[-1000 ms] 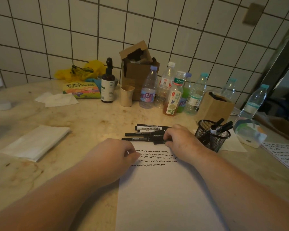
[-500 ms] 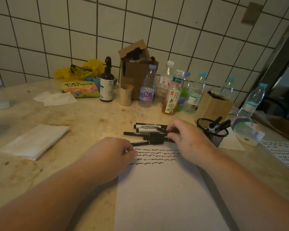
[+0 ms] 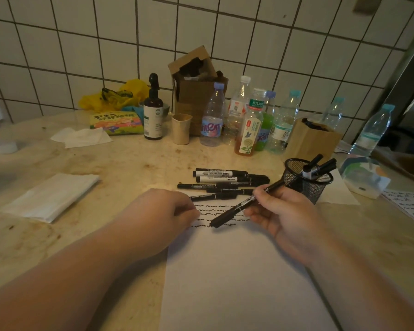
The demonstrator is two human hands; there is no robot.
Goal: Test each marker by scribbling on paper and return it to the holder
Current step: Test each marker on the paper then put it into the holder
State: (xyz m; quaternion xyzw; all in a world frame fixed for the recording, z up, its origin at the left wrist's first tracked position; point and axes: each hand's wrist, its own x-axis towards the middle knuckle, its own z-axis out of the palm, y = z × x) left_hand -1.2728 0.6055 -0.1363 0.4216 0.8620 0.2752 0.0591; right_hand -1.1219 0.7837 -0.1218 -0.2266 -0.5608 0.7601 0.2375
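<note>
A white sheet of paper [image 3: 234, 271] lies in front of me with several black scribbled lines near its top. My right hand [image 3: 282, 216] pinches a black marker [image 3: 245, 204], capped end pointing down-left over the scribbles. My left hand [image 3: 163, 216] rests on the paper's upper left corner with its fingers curled under and nothing seen in them. Several more black markers [image 3: 225, 181] lie in a loose pile just beyond the paper. A black mesh holder [image 3: 305, 181] stands to the right of the pile with a few markers standing in it.
Several plastic bottles [image 3: 249, 120], a dark pump bottle [image 3: 153, 115], a paper cup [image 3: 181, 129] and cardboard boxes [image 3: 196, 91] line the tiled wall. Folded tissues [image 3: 50, 197] lie at left. A second scribbled sheet [image 3: 409, 204] lies at far right.
My right hand has lifted one marker out of the pile and drawn it back over the scribbled lines. My left hand has stayed on the paper.
</note>
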